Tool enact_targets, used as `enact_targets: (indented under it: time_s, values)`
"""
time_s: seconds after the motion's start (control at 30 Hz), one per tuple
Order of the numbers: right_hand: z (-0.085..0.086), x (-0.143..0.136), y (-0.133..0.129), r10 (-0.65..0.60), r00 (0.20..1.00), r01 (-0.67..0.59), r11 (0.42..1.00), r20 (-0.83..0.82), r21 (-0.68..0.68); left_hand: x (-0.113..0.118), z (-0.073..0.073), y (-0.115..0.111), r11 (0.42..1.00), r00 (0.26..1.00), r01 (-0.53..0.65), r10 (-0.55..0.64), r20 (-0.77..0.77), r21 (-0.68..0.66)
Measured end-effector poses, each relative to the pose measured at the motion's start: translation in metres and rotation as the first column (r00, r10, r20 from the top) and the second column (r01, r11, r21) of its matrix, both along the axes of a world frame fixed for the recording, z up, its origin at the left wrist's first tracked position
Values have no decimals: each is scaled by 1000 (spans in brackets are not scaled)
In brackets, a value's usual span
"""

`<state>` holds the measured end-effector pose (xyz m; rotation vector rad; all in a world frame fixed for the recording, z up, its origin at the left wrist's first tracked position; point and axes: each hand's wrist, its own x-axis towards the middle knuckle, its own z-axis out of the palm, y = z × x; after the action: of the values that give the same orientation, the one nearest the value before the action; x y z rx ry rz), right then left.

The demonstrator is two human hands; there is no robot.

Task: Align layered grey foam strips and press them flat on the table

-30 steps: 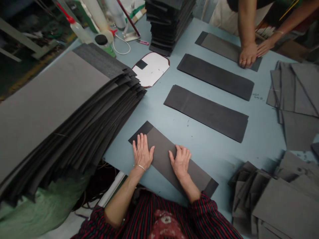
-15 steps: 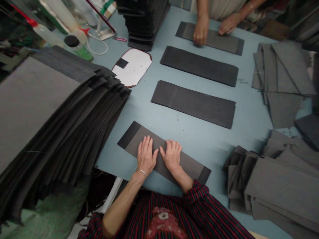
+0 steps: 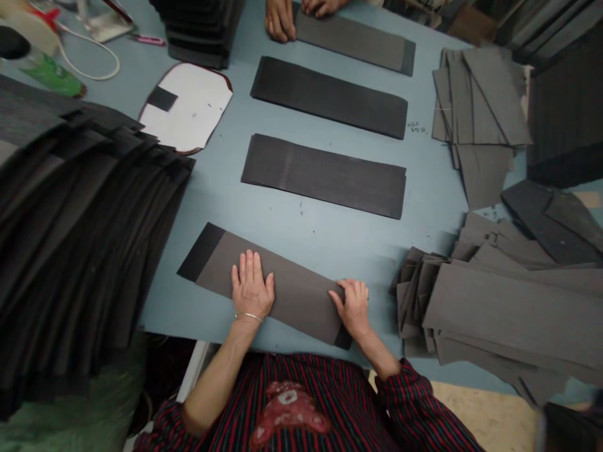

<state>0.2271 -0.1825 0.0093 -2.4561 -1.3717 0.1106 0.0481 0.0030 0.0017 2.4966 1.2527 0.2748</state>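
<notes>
A long grey-brown panel [image 3: 301, 295] lies slanted on the blue table near its front edge, on top of a longer black strip [image 3: 200, 252] that shows at both ends. My left hand [image 3: 252, 285] rests flat on the panel left of its middle, fingers stretched out. At the panel's right end is my right hand [image 3: 354, 307], palm down over the black end, thumb apart from the slightly bent fingers. Beyond them lie a dark grey stack of strips [image 3: 325, 176] and a blacker stack of strips [image 3: 330, 97].
A tall fanned stack of dark sheets [image 3: 94, 207] fills the left side. Loose grey panels [image 3: 513, 314] are piled at the right, with more grey panels [image 3: 490, 100] behind. A white rounded board [image 3: 193, 113] lies at the back left. Across the table, a co-worker's hands [image 3: 281, 19] touch another panel.
My right hand has slid from the panel's middle to its right end. My left hand stays flat on the panel. The view has shifted right, and the co-worker's hands have moved along their panel.
</notes>
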Motion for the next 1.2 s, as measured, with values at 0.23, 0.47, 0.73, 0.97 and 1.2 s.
enact_targets:
  time_s: [0.23,0.47,0.73,0.97,1.2]
  values:
    - [-8,10,-26,-15,997,12,999,78,37,0,0,0,1000,1000,-12,12,14,-5]
    - [-7,8,-26,-28,999,27,1000,32,11,-13,5,-60,759,758,651,-648,73,-24]
    - [-4,4,-26,-42,998,42,999,35,14,-7,-14,-86,512,484,852,-849,214,104]
    - [-4,2,-28,-32,997,29,999,75,33,-5,-8,-86,552,524,832,-817,241,63]
    - [-5,0,-28,-14,992,8,999,129,45,-11,2,-82,435,433,899,-901,43,57]
